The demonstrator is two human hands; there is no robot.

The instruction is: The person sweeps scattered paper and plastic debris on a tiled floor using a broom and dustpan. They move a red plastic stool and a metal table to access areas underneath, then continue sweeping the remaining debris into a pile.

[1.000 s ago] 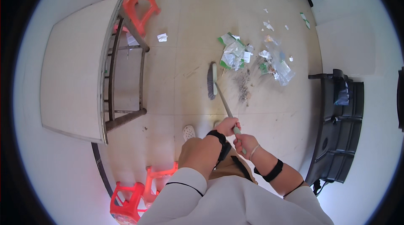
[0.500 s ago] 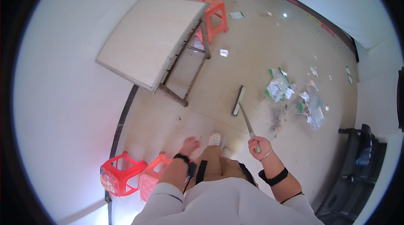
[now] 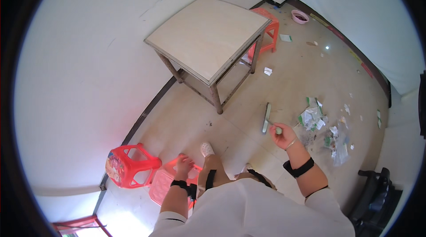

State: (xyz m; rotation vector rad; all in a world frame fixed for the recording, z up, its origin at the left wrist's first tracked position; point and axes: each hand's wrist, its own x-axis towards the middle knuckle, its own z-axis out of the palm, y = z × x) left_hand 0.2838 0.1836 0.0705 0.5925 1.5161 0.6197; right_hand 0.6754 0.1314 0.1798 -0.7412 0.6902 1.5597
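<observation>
Your right hand [image 3: 282, 136] is closed tight on the broom handle [image 3: 274, 126]; its head [image 3: 266, 118] sits just past it. Your left hand [image 3: 184, 164] lies flat on a pink stool [image 3: 165, 183], fingers apart.

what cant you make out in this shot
Head view only:
- Long-handled broom: the right hand covers the grip end; the handle looks foreshortened.
- Pink plastic stool: the left hand and forearm cover part of the seat.
- Pile of torn paper litter: pieces too small to identify.

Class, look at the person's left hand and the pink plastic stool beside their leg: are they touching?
Touching. The head view shows the left hand resting with its fingers on the top edge of the pink stool, no gap between them.
</observation>
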